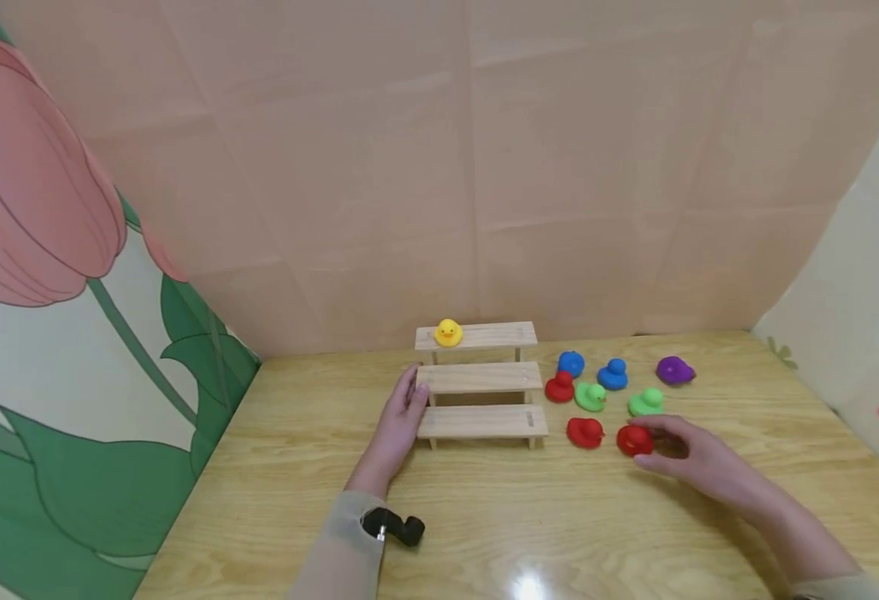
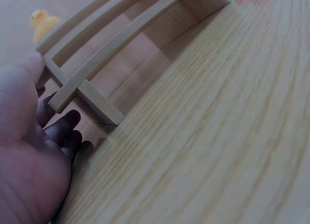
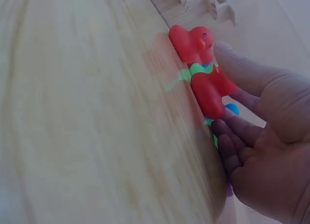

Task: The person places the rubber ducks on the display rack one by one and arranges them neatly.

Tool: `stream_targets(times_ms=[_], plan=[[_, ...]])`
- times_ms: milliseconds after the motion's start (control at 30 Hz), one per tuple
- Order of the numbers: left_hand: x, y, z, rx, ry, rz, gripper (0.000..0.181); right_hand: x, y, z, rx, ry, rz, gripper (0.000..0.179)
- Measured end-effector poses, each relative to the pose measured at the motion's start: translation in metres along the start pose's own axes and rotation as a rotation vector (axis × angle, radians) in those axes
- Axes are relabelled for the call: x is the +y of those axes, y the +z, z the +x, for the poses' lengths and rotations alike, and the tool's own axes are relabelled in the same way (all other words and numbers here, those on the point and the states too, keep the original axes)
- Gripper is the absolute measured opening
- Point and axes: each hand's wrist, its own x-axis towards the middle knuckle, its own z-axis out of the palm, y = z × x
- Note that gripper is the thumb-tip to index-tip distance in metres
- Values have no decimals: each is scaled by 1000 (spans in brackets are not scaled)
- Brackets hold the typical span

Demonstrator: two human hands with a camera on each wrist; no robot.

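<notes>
My left hand grips the left end of a three-step wooden stand; in the left wrist view its thumb lies along the steps' ends and the fingers curl below. A yellow rubber duck sits toward the left of the top step. On the table at right, my right hand reaches round a red rubber duck, thumb and fingers spread on either side. In the right wrist view the fingertips are right at this red duck, and the thumb stands apart from it. Another red duck lies just left.
Behind these are a third red duck, two green ducks, two blue ducks and a purple duck. A tan cloth backdrop rises at the table's rear edge. Printed panels flank the wooden table.
</notes>
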Motion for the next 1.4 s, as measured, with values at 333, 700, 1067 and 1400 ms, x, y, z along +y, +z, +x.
stream_targets(times_ms=[333, 700, 1067, 1400], plan=[[2, -1, -1, -2, -23, 7, 69, -7, 7, 6, 9, 50, 14, 56], [0, -1, 1, -4, -14, 11, 70, -4, 11, 8, 25, 24, 24, 43], [1, -1, -1, -6, -31, 28, 71, -2, 8, 5, 28, 83, 26, 61], [3, 0, -1, 0, -36, 16, 70, -4, -4, 6, 57, 54, 61, 50]])
